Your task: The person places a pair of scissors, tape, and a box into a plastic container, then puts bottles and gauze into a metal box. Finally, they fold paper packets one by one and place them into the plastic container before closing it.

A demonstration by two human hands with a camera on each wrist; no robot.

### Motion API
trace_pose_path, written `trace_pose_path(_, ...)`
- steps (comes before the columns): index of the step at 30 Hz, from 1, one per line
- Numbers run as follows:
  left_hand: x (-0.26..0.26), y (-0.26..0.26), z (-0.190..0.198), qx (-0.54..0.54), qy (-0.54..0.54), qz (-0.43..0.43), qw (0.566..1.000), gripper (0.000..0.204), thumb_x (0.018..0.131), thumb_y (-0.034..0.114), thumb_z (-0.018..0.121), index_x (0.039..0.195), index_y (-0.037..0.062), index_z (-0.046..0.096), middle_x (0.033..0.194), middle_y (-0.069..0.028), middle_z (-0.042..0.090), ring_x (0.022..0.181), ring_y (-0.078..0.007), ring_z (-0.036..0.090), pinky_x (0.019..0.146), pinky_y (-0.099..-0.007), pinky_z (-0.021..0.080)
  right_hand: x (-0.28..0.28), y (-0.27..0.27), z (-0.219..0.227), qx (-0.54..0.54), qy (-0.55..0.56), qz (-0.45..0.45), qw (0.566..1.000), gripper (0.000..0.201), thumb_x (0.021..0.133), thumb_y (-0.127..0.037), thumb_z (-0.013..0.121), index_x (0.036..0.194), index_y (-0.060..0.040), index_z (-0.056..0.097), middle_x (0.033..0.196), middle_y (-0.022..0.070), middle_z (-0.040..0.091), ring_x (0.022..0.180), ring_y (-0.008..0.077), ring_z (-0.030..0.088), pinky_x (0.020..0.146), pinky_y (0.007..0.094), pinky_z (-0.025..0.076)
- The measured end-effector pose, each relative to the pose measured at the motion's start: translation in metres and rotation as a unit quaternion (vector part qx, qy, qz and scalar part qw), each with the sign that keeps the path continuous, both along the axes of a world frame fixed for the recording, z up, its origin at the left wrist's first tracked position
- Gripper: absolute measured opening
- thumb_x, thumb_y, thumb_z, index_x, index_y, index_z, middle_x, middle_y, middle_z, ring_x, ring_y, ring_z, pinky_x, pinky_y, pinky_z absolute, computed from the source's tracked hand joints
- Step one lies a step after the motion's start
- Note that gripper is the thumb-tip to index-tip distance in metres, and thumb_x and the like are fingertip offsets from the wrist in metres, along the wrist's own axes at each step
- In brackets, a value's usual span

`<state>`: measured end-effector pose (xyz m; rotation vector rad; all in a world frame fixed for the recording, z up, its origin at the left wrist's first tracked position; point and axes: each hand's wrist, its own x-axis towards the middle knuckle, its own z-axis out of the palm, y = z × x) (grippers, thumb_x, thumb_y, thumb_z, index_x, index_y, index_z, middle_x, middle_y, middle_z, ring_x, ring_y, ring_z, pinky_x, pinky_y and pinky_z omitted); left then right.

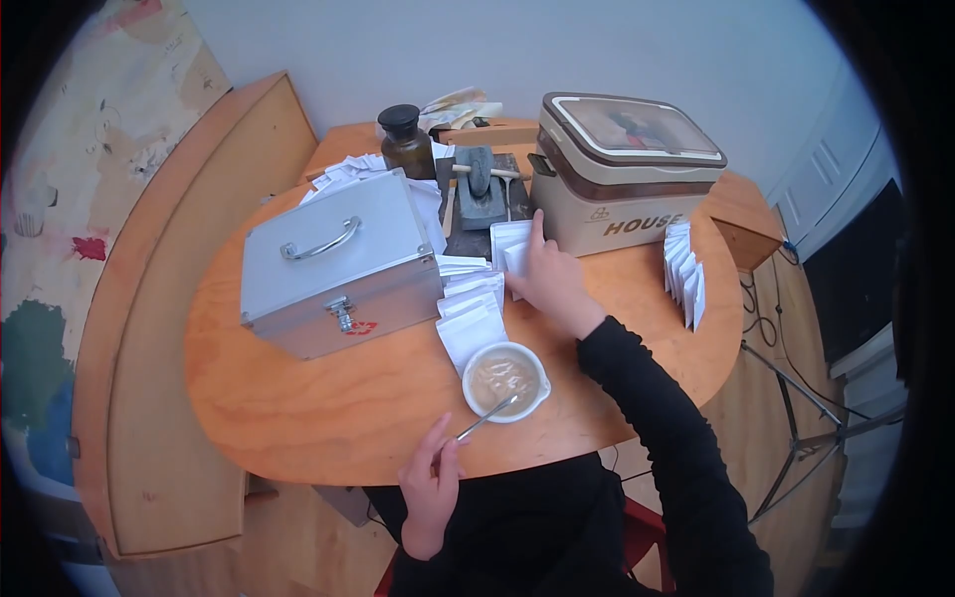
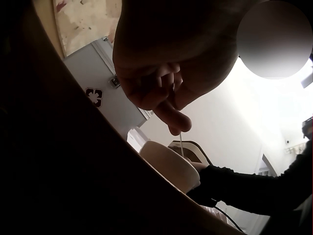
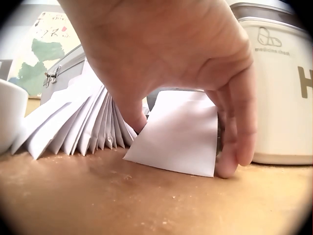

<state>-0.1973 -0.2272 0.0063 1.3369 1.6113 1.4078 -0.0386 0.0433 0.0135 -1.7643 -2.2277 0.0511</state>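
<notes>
My left hand point(image 1: 431, 481) pinches the thin handle of a metal spoon point(image 1: 485, 418) at the table's front edge. The spoon's lower end sits in a white spouted bowl point(image 1: 543, 390) with a cloudy, pale brown mix. In the left wrist view, thumb and fingers meet on the handle point(image 2: 181, 143) above the bowl point(image 2: 168, 164). Farther back, my right hand point(image 1: 549, 279) holds a folded white paper packet point(image 3: 176, 132) by its sides. Its thumb is at the left edge and its fingers at the right, and the packet's lower edge is at the tabletop.
A row of white packets point(image 1: 471, 323) fans out behind the bowl. A silver metal case point(image 1: 338, 264) stands left, a beige medicine chest point(image 1: 607, 214) right. Between them lie dark stone-like tools point(image 1: 482, 204); a brown jar point(image 1: 407, 149) stands behind. More packets point(image 1: 682, 274) lie right.
</notes>
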Motion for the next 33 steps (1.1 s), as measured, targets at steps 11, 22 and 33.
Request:
trace_pose_path(11, 0.007, 0.008, -0.001, -0.009, -0.019, -0.001, 1.0, 0.033, 0.095, 0.002, 0.052, 0.128, -0.001, 0.054, 0.084, -0.0112, 0.072, 0.053, -0.006, 0.056, 0.051, -0.0203, 0.045, 0.077, -0.091, 0.03, -0.127, 0.183, 0.189, 0.956, 0.102, 0.069, -0.014, 0.072, 0.15, 0.0014, 0.01, 0.12, 0.0282, 0.056, 0.103, 0.0416, 0.059, 0.087, 0.0443, 0.049)
trace_pose_path(22, 0.02, 0.02, 0.006, -0.036, -0.025, 0.026, 0.999, 0.032, 0.097, 0.003, 0.049, 0.128, -0.0006, 0.053, 0.077, -0.0063, 0.067, 0.052, -0.0035, 0.05, 0.048, -0.0188, 0.041, 0.097, -0.162, 0.023, -0.199, 0.31, 0.144, 0.919, 0.063, 0.072, -0.002, 0.076, 0.129, -0.0022, 0.051, 0.123, 0.0136, 0.056, 0.112, 0.0269, 0.058, 0.091, 0.037, 0.054)
trace_pose_path(33, 0.019, 0.024, 0.002, -0.027, 0.012, 0.064, 0.998, 0.03, 0.095, 0.001, 0.049, 0.125, 0.0007, 0.054, 0.064, 0.0019, 0.05, 0.05, -0.0015, 0.042, 0.045, -0.0178, 0.031, 0.092, -0.175, 0.015, -0.158, 0.366, 0.099, 0.912, 0.062, 0.072, -0.003, 0.077, 0.129, -0.0031, 0.053, 0.121, 0.0119, 0.058, 0.111, 0.0245, 0.059, 0.089, 0.036, 0.056)
